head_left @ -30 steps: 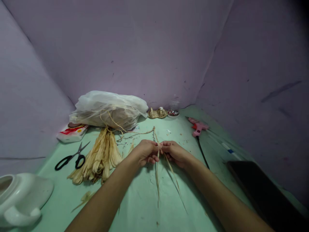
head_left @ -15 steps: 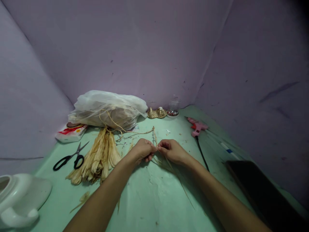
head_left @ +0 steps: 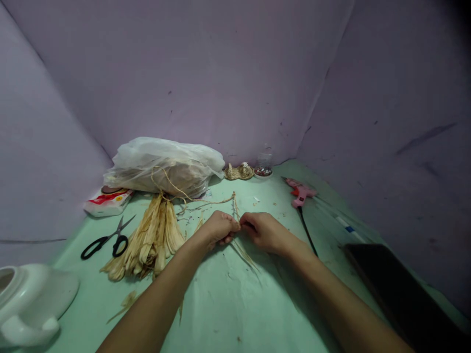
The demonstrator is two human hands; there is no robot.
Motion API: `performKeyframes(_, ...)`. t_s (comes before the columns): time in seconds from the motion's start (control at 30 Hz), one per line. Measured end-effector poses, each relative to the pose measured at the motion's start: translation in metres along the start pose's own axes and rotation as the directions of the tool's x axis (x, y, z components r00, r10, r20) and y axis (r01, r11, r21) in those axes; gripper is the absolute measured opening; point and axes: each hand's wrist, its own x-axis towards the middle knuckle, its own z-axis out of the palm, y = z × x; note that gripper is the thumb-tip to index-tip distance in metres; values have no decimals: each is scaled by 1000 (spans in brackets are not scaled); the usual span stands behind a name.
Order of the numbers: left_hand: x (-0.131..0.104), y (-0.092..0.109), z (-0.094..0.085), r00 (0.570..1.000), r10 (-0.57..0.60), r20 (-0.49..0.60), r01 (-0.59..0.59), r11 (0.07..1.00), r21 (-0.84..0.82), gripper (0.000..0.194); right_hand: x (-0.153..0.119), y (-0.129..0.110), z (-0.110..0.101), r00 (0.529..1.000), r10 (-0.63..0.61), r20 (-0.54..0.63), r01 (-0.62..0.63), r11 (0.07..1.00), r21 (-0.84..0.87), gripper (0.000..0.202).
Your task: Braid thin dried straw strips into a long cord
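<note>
- Loose ends of the cord (head_left: 236, 206), mid-tabletop, have swung.
- White pot (head_left: 39, 299): near left corner, green tabletop (head_left: 228, 314).
- Left hand (head_left: 221, 228) pinches the cord.
- Purple wall (head_left: 206, 73) backs the far edge.
- Right hand (head_left: 263, 230) pinches the cord.
- Glue gun (head_left: 302, 192): toward right edge.

Passable low at centre frame, over bare table (head_left: 221, 314) between left forearm (head_left: 150, 299) and right forearm (head_left: 338, 294), up to loose strands (head_left: 245, 255); passable too, more narrowly, right of centre between right hand (head_left: 263, 230) and black cord (head_left: 307, 230). Blocked at left by jug (head_left: 40, 304), scissors (head_left: 114, 239) and husk bundle (head_left: 152, 240), above those by box (head_left: 110, 202) and bag (head_left: 165, 166), beyond centre by twine (head_left: 215, 202), woven piece (head_left: 239, 171) and jar (head_left: 263, 169), and rightward by glue gun (head_left: 302, 191) and, lower right, dark slab (head_left: 397, 294).
</note>
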Motion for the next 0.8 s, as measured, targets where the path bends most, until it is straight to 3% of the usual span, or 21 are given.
performKeyframes(0.17,1,-1,0,1000,-3,-3,3,1000,9,5,-2,-4,-6,999,-5,51,9,997,-81,20)
performKeyframes(0.43,2,-1,10,992,-12,-126,14,1000,10,12,0,-9,-6,999,24,39,-15,974,-225,18)
performKeyframes(0.57,2,-1,15,979,3,-202,-4,1000,-5,18,1,-14,-6,991,133,-24,-134,946,-295,16)
performKeyframes(0.67,1,2,19,972,-10,-235,0,999,-45,22,1,-20,-7,963,266,-48,-270,931,-245,16)
performKeyframes(0.8,-2,5,21,967,-75,-243,47,992,-119,22,0,-28,-5,944,330,-26,-327,919,-218,18)
